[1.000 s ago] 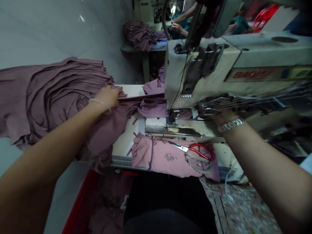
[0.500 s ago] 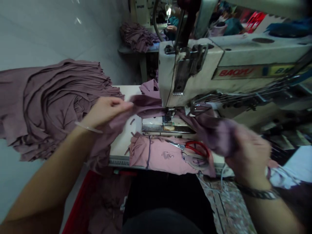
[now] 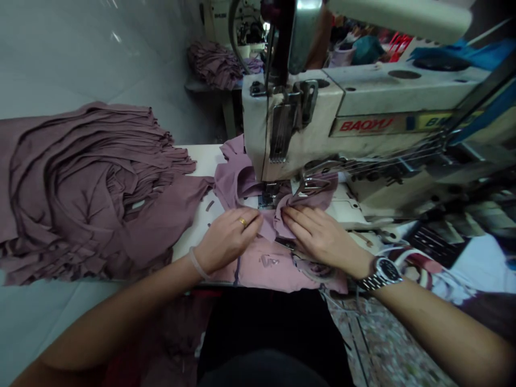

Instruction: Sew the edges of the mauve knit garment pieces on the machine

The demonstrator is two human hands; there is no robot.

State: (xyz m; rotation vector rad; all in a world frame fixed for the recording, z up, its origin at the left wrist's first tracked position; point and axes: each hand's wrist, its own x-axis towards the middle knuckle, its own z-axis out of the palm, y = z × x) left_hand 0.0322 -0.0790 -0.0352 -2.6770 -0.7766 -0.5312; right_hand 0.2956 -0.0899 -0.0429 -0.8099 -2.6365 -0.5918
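A mauve fabric piece (image 3: 266, 228) lies at the presser foot (image 3: 269, 194) of the sewing machine (image 3: 366, 97). My left hand (image 3: 234, 236), wearing a ring, pinches its edge just in front of the foot on the left. Close by on the right, my right hand (image 3: 318, 231) has its fingers pressed together on a folded part of the same fabric. Its fingertips are partly tucked behind the cloth. More mauve fabric (image 3: 231, 180) bunches to the left of the machine head. The scissors seen earlier are mostly hidden by my right hand.
A large heap of mauve fabric pieces (image 3: 80, 161) covers the left side. A pink cloth pad (image 3: 258, 269) lies along the table's front edge. Taut threads run across the machine's right side. Behind stands another table with a fabric pile (image 3: 217, 64).
Both hands have come inward to the presser foot, the right one from far right. The fabric stretched from my left hand is now gathered at the foot. Another piece lies spread beside the heap.
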